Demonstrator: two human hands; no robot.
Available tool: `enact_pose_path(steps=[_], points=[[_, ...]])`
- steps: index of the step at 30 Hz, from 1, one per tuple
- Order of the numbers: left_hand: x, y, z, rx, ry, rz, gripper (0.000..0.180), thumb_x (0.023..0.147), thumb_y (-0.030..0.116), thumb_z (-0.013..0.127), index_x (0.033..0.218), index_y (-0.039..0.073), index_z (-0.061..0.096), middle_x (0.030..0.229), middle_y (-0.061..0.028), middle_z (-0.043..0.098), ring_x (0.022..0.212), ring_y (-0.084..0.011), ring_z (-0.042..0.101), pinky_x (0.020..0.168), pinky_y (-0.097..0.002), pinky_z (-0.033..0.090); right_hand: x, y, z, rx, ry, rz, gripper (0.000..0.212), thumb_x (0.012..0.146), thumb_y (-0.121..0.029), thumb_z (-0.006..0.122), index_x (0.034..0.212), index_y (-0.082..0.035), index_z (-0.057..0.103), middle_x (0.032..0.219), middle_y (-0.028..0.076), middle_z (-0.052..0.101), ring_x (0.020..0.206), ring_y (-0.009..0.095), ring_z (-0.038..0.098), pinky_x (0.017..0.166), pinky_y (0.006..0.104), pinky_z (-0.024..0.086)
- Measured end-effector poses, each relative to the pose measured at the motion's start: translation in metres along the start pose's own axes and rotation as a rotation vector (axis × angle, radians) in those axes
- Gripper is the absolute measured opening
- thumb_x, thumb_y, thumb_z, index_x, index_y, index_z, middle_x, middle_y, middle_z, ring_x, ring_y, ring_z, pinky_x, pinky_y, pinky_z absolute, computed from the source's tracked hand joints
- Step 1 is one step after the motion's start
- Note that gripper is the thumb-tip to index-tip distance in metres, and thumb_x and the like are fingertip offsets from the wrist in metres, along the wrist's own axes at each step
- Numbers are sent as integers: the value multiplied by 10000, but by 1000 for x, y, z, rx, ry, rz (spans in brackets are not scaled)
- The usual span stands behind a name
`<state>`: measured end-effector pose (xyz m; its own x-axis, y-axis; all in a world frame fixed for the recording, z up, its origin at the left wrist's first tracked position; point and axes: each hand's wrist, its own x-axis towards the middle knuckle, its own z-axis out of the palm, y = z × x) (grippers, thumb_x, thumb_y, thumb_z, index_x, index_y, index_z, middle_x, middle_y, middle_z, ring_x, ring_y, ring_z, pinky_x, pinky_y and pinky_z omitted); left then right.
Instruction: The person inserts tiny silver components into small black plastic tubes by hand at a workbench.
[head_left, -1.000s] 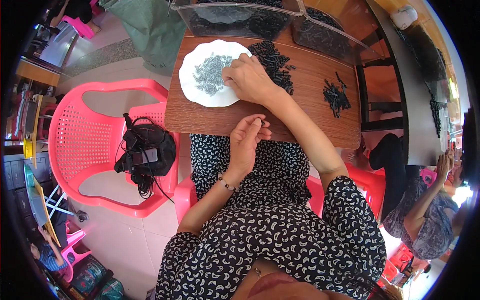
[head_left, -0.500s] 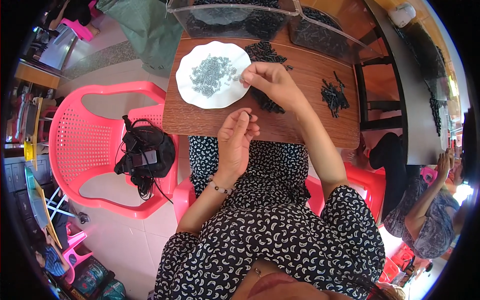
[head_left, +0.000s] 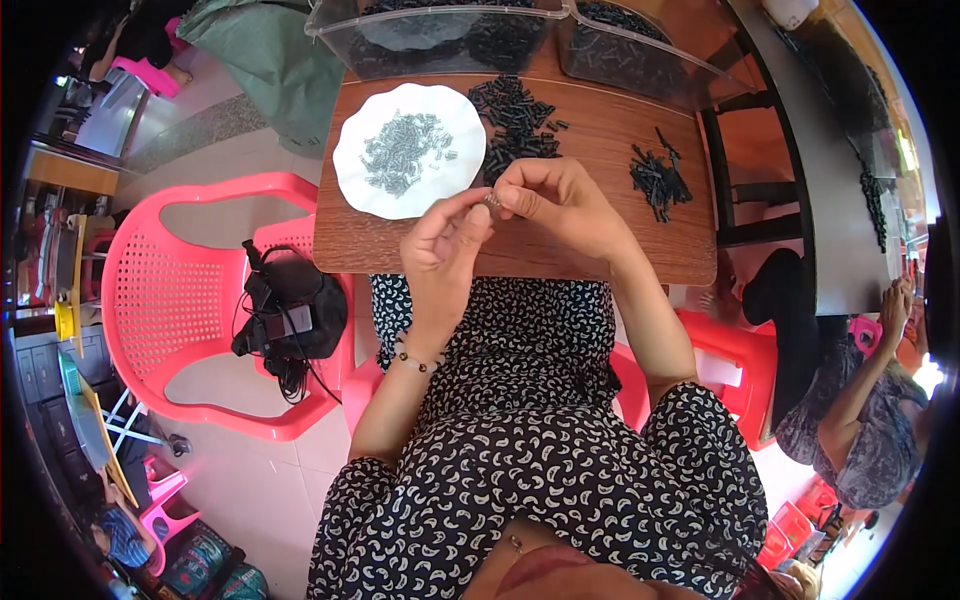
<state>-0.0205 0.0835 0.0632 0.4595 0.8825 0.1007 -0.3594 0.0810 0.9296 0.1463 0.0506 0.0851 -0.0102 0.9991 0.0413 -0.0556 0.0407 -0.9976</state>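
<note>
My left hand and my right hand meet fingertip to fingertip over the near part of the table. Pinched in the right fingers is a tiny silvery spring, held against the left fingertips. The left hand is closed in a pinch too; the small black piece seen in it earlier is now mostly hidden by the fingers. Just left of the hands, a white scalloped plate bears a heap of small silvery springs. Behind my right hand spreads a pile of short black pieces.
A smaller cluster of black pieces lies at the table's right. Clear plastic bins of black pieces stand at the back. A pink chair with a black bag is at left. Another person sits at right.
My right hand has come from the plate's edge toward me, carrying a spring. My left hand has risen slightly to meet it, and the fingertips now touch.
</note>
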Motion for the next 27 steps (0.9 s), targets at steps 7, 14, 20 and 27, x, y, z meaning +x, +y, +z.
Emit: enact_pose_path(steps=[7, 14, 20, 27], points=[[30, 5, -23, 372, 69, 166, 136, 902, 128, 639, 944, -2, 637, 798, 16, 611, 710, -40, 524, 656, -189, 435, 28, -5, 9, -272, 61, -7, 187, 873, -148, 636, 854, 37, 658, 722, 17, 636, 668, 66, 528, 594, 256, 431], [60, 3, -43, 339, 105, 78, 176, 919, 149, 617, 967, -20, 623, 820, 7, 621, 728, -33, 533, 662, -191, 442, 68, 4, 16, -474, 83, -98, 212, 897, -170, 615, 871, 38, 647, 705, 12, 601, 649, 65, 488, 578, 248, 403], [75, -2, -55, 357, 114, 56, 171, 928, 163, 603, 954, -5, 621, 781, 27, 593, 676, -23, 488, 609, -191, 411, 84, 6, 19, -573, 114, -198, 183, 879, -138, 619, 867, 40, 655, 695, 67, 616, 635, 116, 510, 589, 298, 418], [78, -10, -61, 213, 112, -40, 190, 927, 201, 611, 945, 12, 623, 757, 40, 569, 654, -25, 457, 586, -182, 377, 91, 11, 18, -608, 183, -287, 146, 853, -108, 635, 880, 35, 649, 735, 97, 645, 636, 160, 544, 603, 313, 436]])
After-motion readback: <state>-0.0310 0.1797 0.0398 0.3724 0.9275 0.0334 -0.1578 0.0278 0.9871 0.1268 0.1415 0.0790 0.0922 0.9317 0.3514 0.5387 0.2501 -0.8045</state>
